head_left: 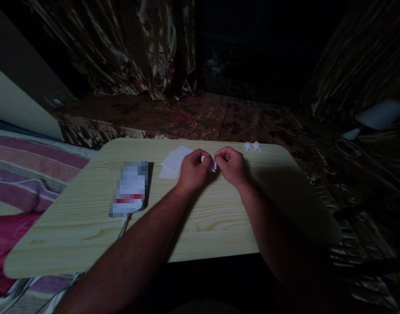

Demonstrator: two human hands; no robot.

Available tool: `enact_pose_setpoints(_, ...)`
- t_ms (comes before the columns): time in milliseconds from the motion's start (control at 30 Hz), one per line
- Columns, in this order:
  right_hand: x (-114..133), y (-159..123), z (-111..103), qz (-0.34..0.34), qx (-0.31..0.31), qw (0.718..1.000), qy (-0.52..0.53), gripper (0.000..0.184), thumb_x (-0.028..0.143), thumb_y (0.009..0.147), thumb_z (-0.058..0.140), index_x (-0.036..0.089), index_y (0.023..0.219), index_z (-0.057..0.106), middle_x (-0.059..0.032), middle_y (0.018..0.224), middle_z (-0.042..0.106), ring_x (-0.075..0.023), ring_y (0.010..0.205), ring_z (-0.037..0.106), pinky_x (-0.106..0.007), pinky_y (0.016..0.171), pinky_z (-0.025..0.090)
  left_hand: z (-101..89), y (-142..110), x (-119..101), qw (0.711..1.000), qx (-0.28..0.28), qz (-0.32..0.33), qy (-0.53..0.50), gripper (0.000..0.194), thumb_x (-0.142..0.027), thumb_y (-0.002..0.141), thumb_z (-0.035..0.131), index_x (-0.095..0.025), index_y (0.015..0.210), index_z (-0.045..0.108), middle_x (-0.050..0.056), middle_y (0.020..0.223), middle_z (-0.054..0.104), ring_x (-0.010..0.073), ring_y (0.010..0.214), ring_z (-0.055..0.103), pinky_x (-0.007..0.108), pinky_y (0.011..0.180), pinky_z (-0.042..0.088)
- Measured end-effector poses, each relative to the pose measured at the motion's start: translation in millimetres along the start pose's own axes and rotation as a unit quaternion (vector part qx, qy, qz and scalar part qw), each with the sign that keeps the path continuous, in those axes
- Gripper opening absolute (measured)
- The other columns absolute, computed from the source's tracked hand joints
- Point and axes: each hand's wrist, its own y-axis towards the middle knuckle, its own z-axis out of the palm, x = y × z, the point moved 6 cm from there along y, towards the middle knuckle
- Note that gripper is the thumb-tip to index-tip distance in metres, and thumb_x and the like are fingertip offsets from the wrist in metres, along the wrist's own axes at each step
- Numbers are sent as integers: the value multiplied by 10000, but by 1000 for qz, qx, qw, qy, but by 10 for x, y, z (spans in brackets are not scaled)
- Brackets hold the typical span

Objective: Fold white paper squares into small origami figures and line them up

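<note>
Between my two hands is a small piece of folded white paper (213, 163), partly covered by the fingers. My left hand (195, 169) is closed, pinching the paper from the left between thumb and fingers. My right hand (231, 165) is closed too, its thumb and fingertips gripping the paper's right edge. Several flat white paper sheets (174, 160) lie overlapping just left of my left hand. Beyond my right hand, near the far edge, sit two small folded white paper pieces (252, 146) side by side.
A phone (131, 187) with a blurred-out screen lies on the left of the wooden table (213, 235), a white cable (124, 226) running from its lower end. Striped bedding (32, 165) is at left. Patterned curtains hang beyond the table, and a pale lamp-like object (381, 114) stands right.
</note>
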Motion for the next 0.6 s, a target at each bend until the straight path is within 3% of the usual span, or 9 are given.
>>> enact_pose_setpoints(200, -19, 8, 8, 12, 33, 999, -37, 76, 237, 712, 565, 162, 714, 578, 14, 635, 581, -113, 605, 545, -228, 570, 428, -54, 3, -41, 998, -9, 16, 55, 147, -304, 750, 584, -169, 768, 640, -10, 629, 596, 111, 533, 467, 221, 518, 343)
enact_pose_setpoints(400, -14, 3, -6, -1, 25, 999, -40, 80, 231, 722, 554, 157, 722, 582, 14, 633, 573, -109, 592, 531, -224, 560, 418, -41, 27, 7, 1000, 13, -22, -18, 134, -297, 715, 617, -164, 728, 620, 8, 652, 617, 130, 589, 532, 232, 560, 389)
enact_pose_setpoints(600, -26, 1, 4, -4, 23, 999, -34, 81, 233, 719, 558, 155, 717, 581, 15, 634, 569, -107, 592, 525, -222, 561, 413, -31, 32, 45, 999, 28, -21, -26, 120, -254, 676, 641, -160, 749, 621, -3, 652, 615, 125, 583, 530, 230, 555, 393)
